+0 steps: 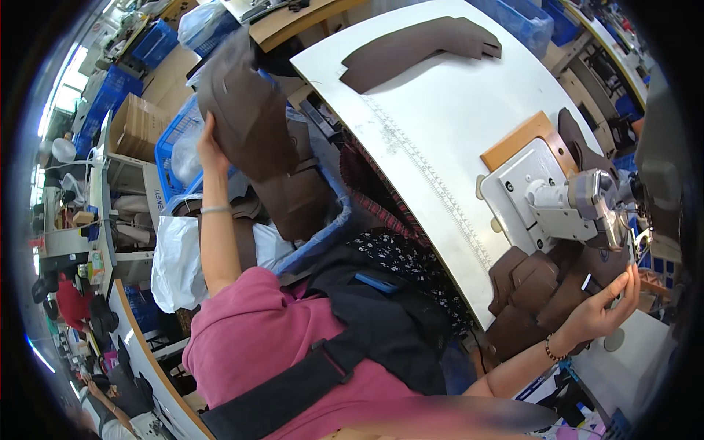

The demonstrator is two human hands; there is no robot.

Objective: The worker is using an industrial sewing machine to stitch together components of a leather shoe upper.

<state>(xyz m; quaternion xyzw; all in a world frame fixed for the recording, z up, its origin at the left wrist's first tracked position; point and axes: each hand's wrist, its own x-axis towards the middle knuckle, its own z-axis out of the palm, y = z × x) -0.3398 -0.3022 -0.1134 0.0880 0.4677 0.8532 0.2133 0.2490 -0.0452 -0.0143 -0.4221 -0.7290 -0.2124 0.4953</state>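
Observation:
My left hand [211,152] grips the edge of a dark brown leather-like piece [246,110], holding it up over a blue crate [343,213]. The far end of that piece is smeared by motion. More brown pieces [293,202] lie in the crate under it. On the right, my right hand [605,312] is beside the head of a sewing machine [572,205], its fingers drawn together at the tips. Whatever they pinch is too small to make out. Overlapping brown pieces [535,286] lie next to this hand, on the near end of the white table.
The white table [418,139] has a printed ruler scale along it. A long curved brown piece [418,51] lies at its far end. A wooden block [532,139] borders the machine plate. A white plastic bag [178,264] hangs beside the crate, and a cardboard box [137,125] stands at left.

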